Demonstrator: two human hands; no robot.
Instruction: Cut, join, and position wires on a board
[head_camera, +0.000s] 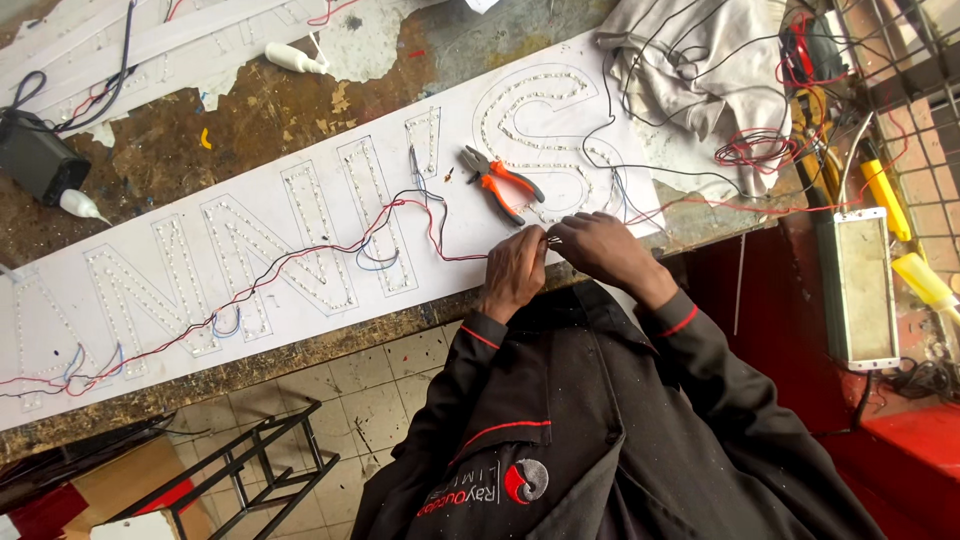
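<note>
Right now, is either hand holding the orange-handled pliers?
No. The pliers lie on the white sign board, apart from both hands, the left hand and right hand, which pinch thin wires.

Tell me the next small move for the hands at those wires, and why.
Probably keep twisting the wire ends together: the left hand and right hand pinch them at the white sign board's edge, while the orange pliers lie unused nearby.
</note>
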